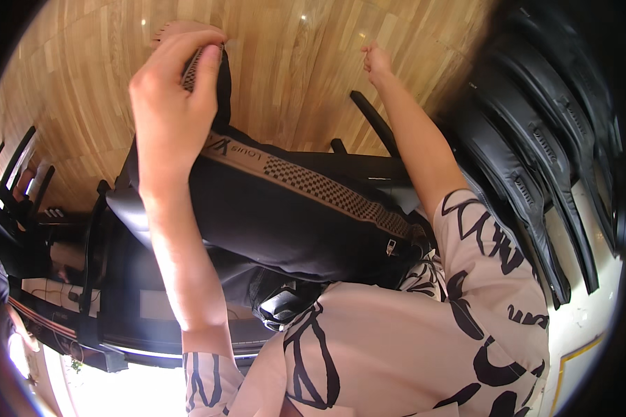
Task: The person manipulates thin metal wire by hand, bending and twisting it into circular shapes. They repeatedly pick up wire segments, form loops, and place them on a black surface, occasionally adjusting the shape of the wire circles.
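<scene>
My left hand (pixel 174 104) is raised at the upper left, thumb and fingers closed round the lower leg of black trousers (pixel 278 222). A tan stripe with a dark checkered pattern runs along the trouser side, and a small zip pull shows near the hip. Just beyond the fingers a pinkish foot or shoe (pixel 181 29) is partly hidden by the hand. Out to the right, my right hand (pixel 376 64) hangs over the wooden floor with its fingers curled together. Whether anything small is pinched there is too small to tell.
Several black padded bags shaped like guitar cases (pixel 535 153) line the right side. A dark chair (pixel 21 181) stands at the far left. Black bars (pixel 373 119) stick out beyond my lap over the wooden floor (pixel 292 69). A black bag or pouch (pixel 282 302) lies against my waist.
</scene>
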`<move>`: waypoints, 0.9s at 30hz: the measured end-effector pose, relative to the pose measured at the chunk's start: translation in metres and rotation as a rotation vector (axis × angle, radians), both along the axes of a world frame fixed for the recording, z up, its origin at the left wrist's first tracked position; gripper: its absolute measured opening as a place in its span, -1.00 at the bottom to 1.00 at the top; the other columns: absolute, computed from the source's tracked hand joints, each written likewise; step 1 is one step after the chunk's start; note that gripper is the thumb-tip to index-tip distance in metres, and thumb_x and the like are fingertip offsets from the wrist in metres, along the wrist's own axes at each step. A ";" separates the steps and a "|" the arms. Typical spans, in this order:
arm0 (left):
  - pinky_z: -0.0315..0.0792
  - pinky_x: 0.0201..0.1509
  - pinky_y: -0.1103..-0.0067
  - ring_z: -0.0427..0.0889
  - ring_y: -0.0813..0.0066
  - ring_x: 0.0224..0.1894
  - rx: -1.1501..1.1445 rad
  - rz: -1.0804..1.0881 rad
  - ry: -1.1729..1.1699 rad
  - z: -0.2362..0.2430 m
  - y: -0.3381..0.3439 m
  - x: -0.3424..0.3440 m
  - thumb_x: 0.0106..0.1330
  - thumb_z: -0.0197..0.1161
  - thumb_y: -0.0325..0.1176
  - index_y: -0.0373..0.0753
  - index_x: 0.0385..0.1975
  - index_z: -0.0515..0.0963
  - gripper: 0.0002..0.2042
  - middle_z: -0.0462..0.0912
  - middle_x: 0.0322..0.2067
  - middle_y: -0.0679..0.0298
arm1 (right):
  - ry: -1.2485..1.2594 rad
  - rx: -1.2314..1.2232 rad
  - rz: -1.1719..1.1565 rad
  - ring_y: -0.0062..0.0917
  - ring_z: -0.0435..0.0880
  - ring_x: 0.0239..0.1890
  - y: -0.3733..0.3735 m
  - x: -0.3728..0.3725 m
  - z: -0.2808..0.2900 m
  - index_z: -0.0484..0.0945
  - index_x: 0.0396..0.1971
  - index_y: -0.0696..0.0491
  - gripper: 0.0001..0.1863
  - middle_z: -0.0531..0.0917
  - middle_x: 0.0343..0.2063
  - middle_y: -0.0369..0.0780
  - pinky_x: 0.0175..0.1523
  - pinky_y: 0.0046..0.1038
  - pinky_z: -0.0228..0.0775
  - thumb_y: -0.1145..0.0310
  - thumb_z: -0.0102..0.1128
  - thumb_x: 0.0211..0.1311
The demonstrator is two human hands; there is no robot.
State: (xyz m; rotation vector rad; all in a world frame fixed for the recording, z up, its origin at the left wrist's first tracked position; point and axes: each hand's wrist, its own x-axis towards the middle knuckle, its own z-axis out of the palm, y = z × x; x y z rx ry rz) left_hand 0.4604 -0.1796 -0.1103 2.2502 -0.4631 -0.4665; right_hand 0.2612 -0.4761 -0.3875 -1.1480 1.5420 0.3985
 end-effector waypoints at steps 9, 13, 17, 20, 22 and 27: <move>0.39 -0.25 0.61 0.57 0.51 -0.39 0.264 0.129 0.320 0.015 -0.001 0.009 0.35 0.18 -0.49 -0.35 -0.24 0.62 -0.89 0.66 -0.40 0.22 | 0.827 0.062 0.642 -0.25 0.66 -0.13 0.095 -0.137 -0.091 0.64 -0.14 0.17 -0.64 0.67 -0.16 -0.07 -0.11 -0.27 0.52 0.23 0.32 0.17; 0.38 -0.26 0.62 0.54 0.47 -0.40 0.316 0.156 0.401 0.032 -0.018 0.023 0.31 0.12 -0.57 -0.43 -0.25 0.60 -0.87 0.62 -0.41 0.16 | 0.901 0.159 0.711 -0.22 0.61 0.13 0.125 -0.126 -0.069 0.61 -0.01 0.15 -0.64 0.64 0.03 -0.04 0.15 -0.28 0.53 0.32 0.27 0.24; 0.34 -0.15 0.65 0.49 0.56 -0.28 0.218 0.146 0.501 0.034 -0.030 0.030 0.44 -0.02 -0.53 -0.47 -0.22 0.56 -0.81 0.57 -0.35 0.21 | 0.890 0.045 0.841 -0.26 0.65 0.09 0.136 -0.114 -0.066 0.64 -0.03 0.08 -0.68 0.67 0.01 -0.09 0.11 -0.29 0.56 0.32 0.24 0.25; 0.40 -0.30 0.56 0.55 0.31 -0.43 0.214 0.069 0.466 0.031 -0.029 0.043 0.18 0.14 -0.60 -0.47 -0.27 0.60 -0.84 0.59 -0.46 0.09 | 0.901 0.037 0.902 -0.27 0.66 0.08 0.144 -0.124 -0.082 0.64 -0.04 0.06 -0.69 0.67 0.02 -0.11 0.11 -0.29 0.56 0.30 0.23 0.25; 0.24 -0.28 0.66 0.43 0.56 -0.36 0.223 0.039 0.508 0.033 -0.030 0.046 0.41 0.00 -0.53 -0.46 -0.26 0.56 -0.82 0.53 -0.40 0.21 | 0.896 0.069 0.911 -0.29 0.67 0.06 0.144 -0.122 -0.085 0.64 -0.03 0.06 -0.68 0.67 0.02 -0.12 0.11 -0.29 0.56 0.29 0.23 0.24; 0.38 -0.35 0.54 0.54 0.27 -0.47 0.300 0.087 0.509 0.030 -0.034 0.053 0.23 0.13 -0.64 -0.41 -0.34 0.58 -0.91 0.56 -0.50 0.10 | 0.619 0.057 0.790 -0.36 0.72 -0.09 0.149 -0.095 -0.093 0.73 -0.28 0.09 -0.79 0.75 -0.23 -0.17 -0.01 -0.32 0.56 0.29 0.32 0.16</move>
